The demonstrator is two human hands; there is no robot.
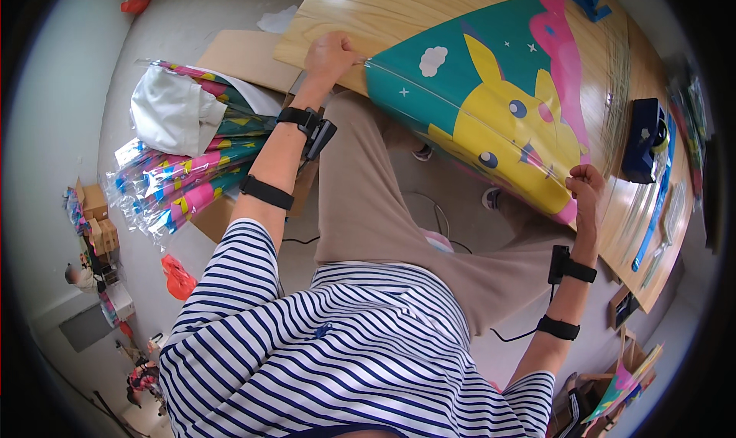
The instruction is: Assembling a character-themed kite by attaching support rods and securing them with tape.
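A triangular kite sail (429,93) lies across the near edge of the wooden table, green with a big yellow cartoon figure, white clouds and pink edging. Its near edge hangs over my lap, and a thin straight line, perhaps a rod or a fold, runs along it. At the sail's narrow left tip, my left hand (330,57) is closed in a pinch. My right hand (587,189) pinches near the pink and yellow corner at the right; the fingers are together, and exactly what lies between them is too small to make out.
Several thin rods (618,77) lie on the table's (337,8) right part, by a dark blue tape dispenser (642,143) and a blue strip (652,215). Left of my legs, rolled colourful kites in clear wrap (192,166) rest by cardboard, with a white cloth (169,110) on top.
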